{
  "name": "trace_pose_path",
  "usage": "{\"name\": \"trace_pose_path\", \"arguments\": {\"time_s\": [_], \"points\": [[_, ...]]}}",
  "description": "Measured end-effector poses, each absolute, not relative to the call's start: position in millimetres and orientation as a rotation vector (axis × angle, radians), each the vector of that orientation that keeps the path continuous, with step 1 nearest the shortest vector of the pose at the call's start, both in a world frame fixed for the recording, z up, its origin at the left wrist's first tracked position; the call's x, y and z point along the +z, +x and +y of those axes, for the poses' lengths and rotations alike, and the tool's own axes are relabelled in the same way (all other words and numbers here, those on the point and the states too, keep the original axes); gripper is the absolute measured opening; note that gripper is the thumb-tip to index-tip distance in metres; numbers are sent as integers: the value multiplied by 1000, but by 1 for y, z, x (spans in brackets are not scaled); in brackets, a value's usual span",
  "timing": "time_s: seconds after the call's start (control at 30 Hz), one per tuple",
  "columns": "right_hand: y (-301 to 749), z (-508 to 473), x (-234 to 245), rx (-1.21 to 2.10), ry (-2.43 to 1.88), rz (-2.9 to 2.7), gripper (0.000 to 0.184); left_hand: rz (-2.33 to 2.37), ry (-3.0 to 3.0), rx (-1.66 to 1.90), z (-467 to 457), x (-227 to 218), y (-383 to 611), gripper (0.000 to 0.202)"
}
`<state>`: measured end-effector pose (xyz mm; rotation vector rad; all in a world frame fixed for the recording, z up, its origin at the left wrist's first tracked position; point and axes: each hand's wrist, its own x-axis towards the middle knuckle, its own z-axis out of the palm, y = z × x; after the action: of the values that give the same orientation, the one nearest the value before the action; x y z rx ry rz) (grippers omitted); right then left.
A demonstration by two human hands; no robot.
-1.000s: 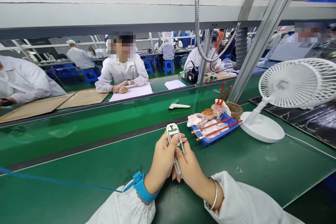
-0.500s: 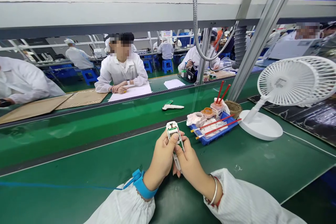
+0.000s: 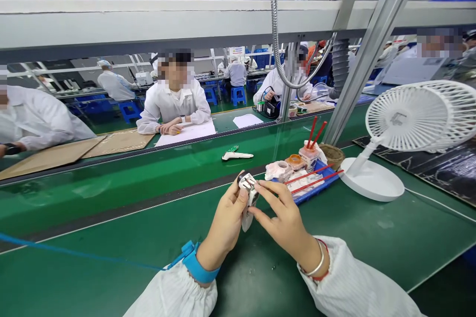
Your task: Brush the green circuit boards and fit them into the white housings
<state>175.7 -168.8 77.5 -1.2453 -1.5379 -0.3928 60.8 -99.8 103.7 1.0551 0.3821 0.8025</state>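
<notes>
Small white device (image 3: pixel 248 184) pinched in my left hand (image 3: pixel 224 223), low centre of frame, right hand (image 3: pixel 283 219) open, fingertips at its edge. Loosen that pinch and it could drop to the bench (image 3: pixel 345 247) or hit the blue tray (image 3: pixel 311 194).

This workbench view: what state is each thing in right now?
Small white plastic device: pinched between both hands.
Left hand: gripping the device.
Right hand: fingertips touching the device.
Blue wrist strap: fastened.
White plastic desk fan: upright on its round base.
</notes>
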Motion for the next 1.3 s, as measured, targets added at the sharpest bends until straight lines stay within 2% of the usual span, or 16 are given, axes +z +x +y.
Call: {"name": "trace_pose_path", "arguments": {"time_s": [0.2,0.4,0.57,0.67,1.1,1.3], "points": [[176,-168,80,-259,-1209,-1486,43,382,1154,767,-93,98,56,50],[173,-167,76,-193,-1196,-1368,42,383,1112,824,-94,97,56,43],[175,-168,74,79,-1198,-1304,37,372,1114,808,-98,97,58,41],[177,-167,74,136,-1184,-1297,34,383,1119,801,-99,95,59,42],[175,-171,74,128,-1228,-1285,29,378,1067,739,-104,92,62,48],[177,-171,82,-94,-1212,-1360,27,359,980,717,-105,98,64,41]]}}
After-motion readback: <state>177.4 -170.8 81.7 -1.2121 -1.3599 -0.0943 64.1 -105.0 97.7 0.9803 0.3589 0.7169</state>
